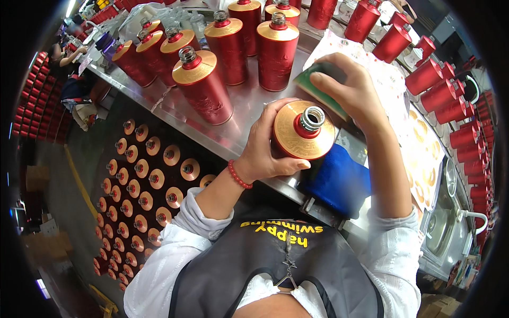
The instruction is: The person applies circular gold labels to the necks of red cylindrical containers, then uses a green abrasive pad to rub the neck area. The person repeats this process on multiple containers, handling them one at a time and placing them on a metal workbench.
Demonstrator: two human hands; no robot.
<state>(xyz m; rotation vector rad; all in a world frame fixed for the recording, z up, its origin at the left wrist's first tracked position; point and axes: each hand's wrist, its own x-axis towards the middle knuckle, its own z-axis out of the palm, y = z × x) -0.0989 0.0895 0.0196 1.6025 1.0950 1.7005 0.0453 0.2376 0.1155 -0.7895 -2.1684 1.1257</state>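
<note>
The left hand [268, 148] wraps around a red bottle [303, 130] with a gold shoulder, holding it upright at the counter's [238, 114] near edge with its open neck toward the camera, likely to steady it. The right hand [352, 93] closes on a green sponge [318, 87] pressed against the bottle's far side, seemingly for wiping. A blue cloth [339, 180] lies just under the bottle at that edge. More red bottles [228, 53] stand along the far side. Below the left edge, many bottles [143, 196] stand in rows on the floor.
</note>
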